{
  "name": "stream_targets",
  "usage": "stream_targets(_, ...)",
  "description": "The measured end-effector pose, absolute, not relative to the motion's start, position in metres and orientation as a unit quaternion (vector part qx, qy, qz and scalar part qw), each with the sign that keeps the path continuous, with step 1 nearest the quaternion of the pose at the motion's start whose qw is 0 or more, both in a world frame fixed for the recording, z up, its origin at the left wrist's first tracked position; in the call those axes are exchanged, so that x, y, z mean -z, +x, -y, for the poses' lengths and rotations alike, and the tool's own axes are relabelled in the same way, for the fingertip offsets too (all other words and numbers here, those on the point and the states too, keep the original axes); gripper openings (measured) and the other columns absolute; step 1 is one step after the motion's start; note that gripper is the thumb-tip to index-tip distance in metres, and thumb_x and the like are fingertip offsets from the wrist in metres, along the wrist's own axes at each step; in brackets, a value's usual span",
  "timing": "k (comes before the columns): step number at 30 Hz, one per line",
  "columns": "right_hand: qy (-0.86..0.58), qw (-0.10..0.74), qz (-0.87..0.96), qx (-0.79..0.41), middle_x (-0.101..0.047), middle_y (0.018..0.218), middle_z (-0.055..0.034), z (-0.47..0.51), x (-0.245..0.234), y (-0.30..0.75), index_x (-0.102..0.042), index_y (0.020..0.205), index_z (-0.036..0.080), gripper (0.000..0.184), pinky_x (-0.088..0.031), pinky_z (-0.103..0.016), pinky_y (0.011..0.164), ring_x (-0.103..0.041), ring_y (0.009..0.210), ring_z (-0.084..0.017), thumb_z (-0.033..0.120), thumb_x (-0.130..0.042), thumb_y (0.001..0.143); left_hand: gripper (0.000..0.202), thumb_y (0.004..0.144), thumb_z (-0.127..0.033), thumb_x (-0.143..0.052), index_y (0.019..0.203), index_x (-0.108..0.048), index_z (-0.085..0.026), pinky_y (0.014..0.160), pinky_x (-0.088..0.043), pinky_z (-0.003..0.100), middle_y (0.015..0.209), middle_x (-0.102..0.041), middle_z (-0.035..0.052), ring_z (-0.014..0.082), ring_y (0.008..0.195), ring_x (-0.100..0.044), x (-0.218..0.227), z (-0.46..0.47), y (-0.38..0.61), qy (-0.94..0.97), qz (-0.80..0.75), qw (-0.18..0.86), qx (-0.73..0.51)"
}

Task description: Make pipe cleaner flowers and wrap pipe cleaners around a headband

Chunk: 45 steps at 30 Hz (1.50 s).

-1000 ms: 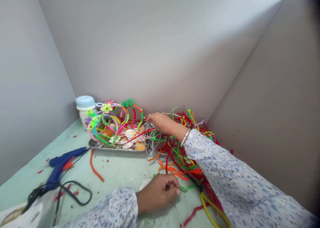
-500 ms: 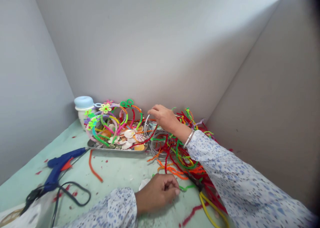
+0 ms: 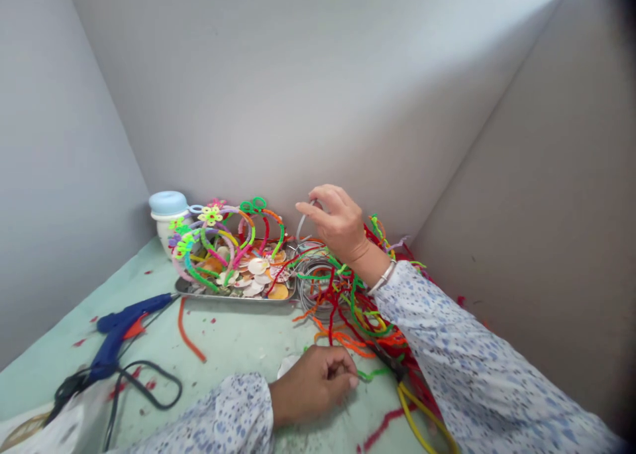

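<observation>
My right hand (image 3: 340, 222) is raised above the tangle of pipe cleaners (image 3: 358, 301), its thumb and fingers pinched on a thin grey headband (image 3: 301, 227). The band curves down toward several similar plain grey hoops (image 3: 311, 301) lying among the pipe cleaners. My left hand (image 3: 318, 382) rests on the table with its fingers curled in; whatever they hold, if anything, is hidden. A small white piece (image 3: 287, 364) lies beside it, and a green pipe cleaner (image 3: 375, 373) lies just past its fingertips.
Behind, a metal tray (image 3: 238, 297) holds seashells (image 3: 258, 266) and several pipe-cleaner-wrapped headbands (image 3: 233, 242) with flowers. A white jar (image 3: 163, 232) with a blue lid stands left. A blue glue gun (image 3: 112, 348) trails its cord. Yellow-handled scissors (image 3: 412, 414) lie right. Grey walls surround the table.
My right hand has risen and moved slightly to the right, lifting the grey headband and shifting the pipe cleaners around it. My left hand has stayed in place.
</observation>
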State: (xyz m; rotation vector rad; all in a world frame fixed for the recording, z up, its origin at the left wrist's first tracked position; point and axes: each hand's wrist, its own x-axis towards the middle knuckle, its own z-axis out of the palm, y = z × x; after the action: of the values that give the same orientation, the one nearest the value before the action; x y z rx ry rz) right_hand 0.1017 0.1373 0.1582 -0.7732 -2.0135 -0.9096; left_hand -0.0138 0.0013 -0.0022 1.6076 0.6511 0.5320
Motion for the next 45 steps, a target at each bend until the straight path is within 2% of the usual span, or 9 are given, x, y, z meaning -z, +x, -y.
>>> stream_targets(4, -0.291, 0.432, 0.765, 0.379, -0.060, 0.101, -0.0038, -0.117, -0.171, 0.113, -0.067, 0.104, 0.028, 0.034, -0.042, -0.035, 0.090, -0.051, 0.104, -0.019, 0.007, -0.043, 0.090, 0.021, 0.081, -0.033, -0.057, 0.082, -0.060, -0.013, 0.047, -0.027, 0.020, 0.055, -0.045, -0.0059, 0.0076, 0.049, -0.037, 0.002, 0.000, -0.013, 0.688, -0.287, 0.626, -0.229)
stream_targets(8, -0.343, 0.470, 0.745, 0.326, -0.063, 0.097, -0.0036, -0.087, -0.171, 0.131, -0.064, 0.113, 0.030, 0.038, -0.046, -0.034, 0.083, -0.056, 0.093, -0.018, 0.008, -0.045, 0.089, 0.028, 0.080, -0.042, -0.058, 0.078, -0.058, -0.013, 0.046, -0.027, 0.019, 0.053, -0.045, -0.0059, 0.0069, 0.046, -0.037, -0.002, -0.001, -0.012, 0.662, -0.298, 0.647, -0.235)
stream_targets(11, -0.422, 0.449, 0.760, 0.205, -0.067, 0.088, -0.0031, -0.059, -0.156, 0.143, -0.061, 0.120, 0.027, 0.035, -0.049, -0.030, 0.078, -0.061, 0.082, -0.016, 0.015, -0.046, 0.091, 0.033, 0.079, -0.048, -0.058, 0.077, -0.056, -0.014, 0.042, -0.026, 0.019, 0.051, -0.047, -0.0055, 0.0059, 0.041, -0.034, -0.004, -0.004, -0.011, 0.626, -0.304, 0.675, -0.245)
stream_targets(15, -0.508, 0.435, 0.743, -0.005, -0.071, 0.099, -0.0032, -0.024, -0.122, 0.160, -0.065, 0.116, 0.025, 0.030, -0.049, -0.028, 0.082, -0.065, 0.087, -0.017, 0.024, -0.046, 0.092, 0.036, 0.080, -0.050, -0.057, 0.074, -0.055, -0.014, 0.041, -0.026, 0.019, 0.049, -0.049, -0.0043, 0.0058, 0.038, -0.036, -0.005, -0.009, -0.010, 0.585, -0.305, 0.701, -0.271)
stream_targets(18, -0.571, 0.414, 0.696, -0.135, -0.070, 0.074, -0.0002, -0.003, -0.095, 0.174, -0.067, 0.113, 0.024, 0.030, -0.050, -0.028, 0.067, -0.063, 0.066, -0.016, 0.028, -0.047, 0.091, 0.039, 0.081, -0.052, -0.054, 0.076, -0.057, -0.013, 0.041, -0.024, 0.019, 0.049, -0.050, -0.0037, 0.0058, 0.038, -0.038, -0.006, -0.011, -0.009, 0.542, -0.313, 0.723, -0.293)
stream_targets(25, -0.573, 0.343, 0.681, -0.302, -0.070, 0.074, 0.0003, 0.035, -0.060, 0.187, -0.068, 0.110, 0.026, 0.030, -0.047, -0.026, 0.067, -0.063, 0.070, -0.017, 0.026, -0.046, 0.090, 0.032, 0.085, -0.043, -0.053, 0.074, -0.058, -0.013, 0.040, -0.021, 0.019, 0.045, -0.046, -0.0057, 0.0048, 0.037, -0.032, -0.010, -0.013, -0.011, 0.479, -0.307, 0.724, -0.390)
stream_targets(33, -0.501, 0.247, 0.763, -0.324, -0.071, 0.074, 0.0001, 0.063, -0.045, 0.151, -0.071, 0.100, 0.027, 0.028, -0.045, -0.024, 0.062, -0.062, 0.065, -0.016, 0.023, -0.045, 0.089, 0.032, 0.082, -0.046, -0.056, 0.073, -0.056, -0.015, 0.041, -0.023, 0.018, 0.045, -0.043, -0.0069, 0.0056, 0.040, -0.032, -0.009, -0.016, -0.019, 0.475, -0.373, 0.630, -0.488)
stream_targets(37, -0.509, 0.268, 0.757, -0.311, -0.073, 0.084, -0.0015, 0.062, -0.037, 0.145, -0.069, 0.106, 0.027, 0.030, -0.046, -0.026, 0.068, -0.064, 0.072, -0.017, 0.023, -0.044, 0.090, 0.033, 0.082, -0.046, -0.056, 0.072, -0.057, -0.015, 0.042, -0.024, 0.018, 0.045, -0.043, -0.0062, 0.0061, 0.041, -0.034, -0.007, -0.016, -0.018, 0.493, -0.378, 0.622, -0.476)
stream_targets(45, -0.547, 0.325, 0.698, -0.328, -0.069, 0.070, -0.0006, 0.052, -0.019, 0.148, -0.070, 0.102, 0.025, 0.029, -0.049, -0.029, 0.067, -0.065, 0.068, -0.018, 0.025, -0.043, 0.091, 0.033, 0.083, -0.046, -0.055, 0.073, -0.056, -0.015, 0.043, -0.023, 0.018, 0.046, -0.042, -0.0066, 0.0066, 0.042, -0.032, -0.015, -0.022, -0.022, 0.500, -0.400, 0.595, -0.486)
